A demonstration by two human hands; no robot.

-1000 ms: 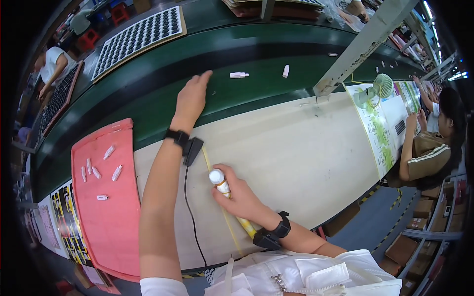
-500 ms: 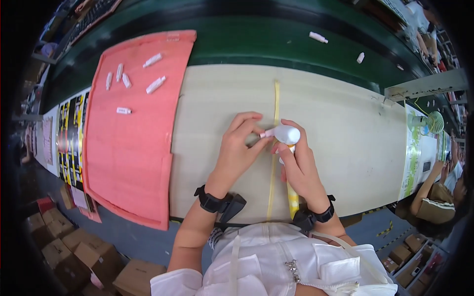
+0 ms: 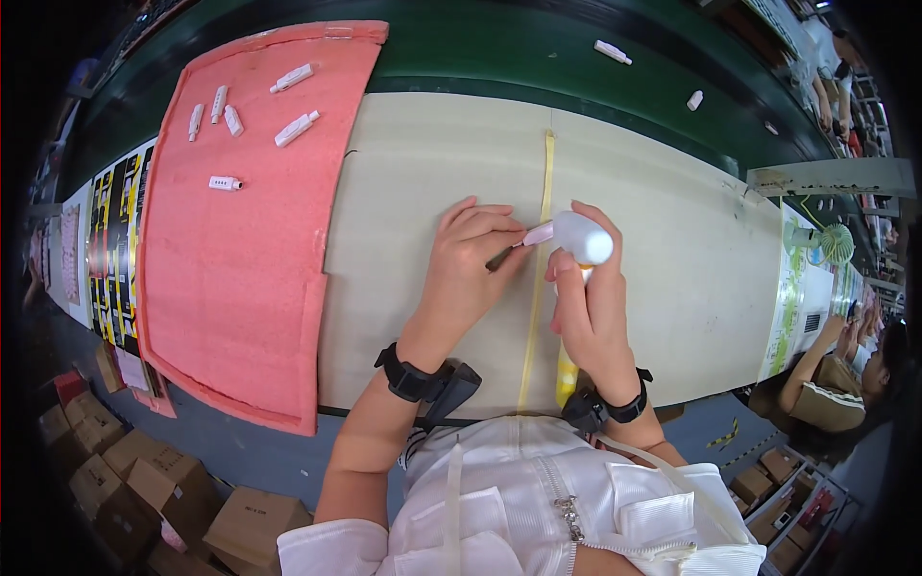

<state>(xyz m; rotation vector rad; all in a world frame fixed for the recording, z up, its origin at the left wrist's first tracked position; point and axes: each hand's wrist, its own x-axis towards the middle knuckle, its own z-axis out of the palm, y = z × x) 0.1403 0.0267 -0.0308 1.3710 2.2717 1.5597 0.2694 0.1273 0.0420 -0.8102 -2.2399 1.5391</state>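
— Fingers of the left hand pinch a thin pink-handled tool, its tip aimed at the white bottle-like piece that the right hand grips upright, fingers wrapped round its lower part.

— And a second ago?

— The left arm was stretched out to the green conveyor; now both hands meet over the yellow strip on the beige worktop — reaching seems over, close work on the piece under way.

— Other parts?

— Small white pieces lie untouched on the pink foam mat, well apart.
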